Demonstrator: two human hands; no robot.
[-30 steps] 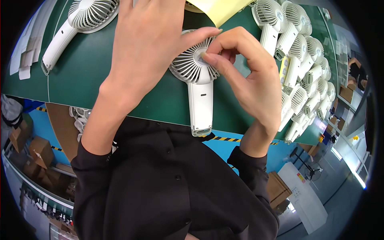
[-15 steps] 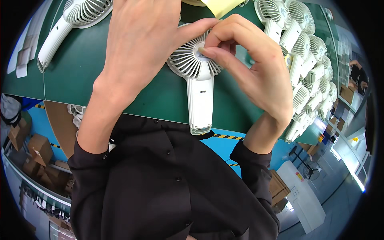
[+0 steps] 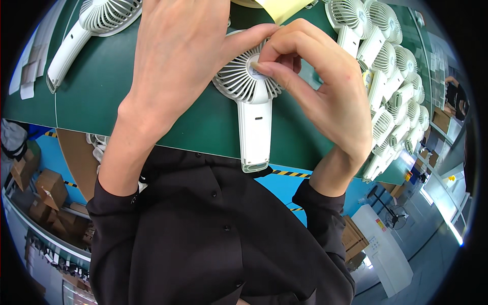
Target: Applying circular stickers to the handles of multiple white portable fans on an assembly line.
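A white handheld fan (image 3: 255, 133) lies on the green table, its handle toward me and reaching past the near edge. At the hub of its round grille sits a pale round label (image 3: 255, 71) with small print. My right hand (image 3: 325, 76) is closed in a pinch over the hub, the thumb tip on the label's right edge. My left hand (image 3: 178, 61) stretches across the grille's left side with its thumb extended to the right, touching or close to my right index finger. Its other fingers run out of view at the top.
Many white fans (image 3: 391, 76) lie packed together on the right of the table (image 3: 198, 127). Another white fan (image 3: 71, 53) is at upper left, near clear plastic strips (image 3: 33, 66). Yellow paper (image 3: 284, 7) lies at the far edge. Cardboard boxes (image 3: 51, 188) stand at lower left.
Almost nothing differs. The view has shifted very slightly; both hands keep their places over the fan, with the right thumb still at the label.
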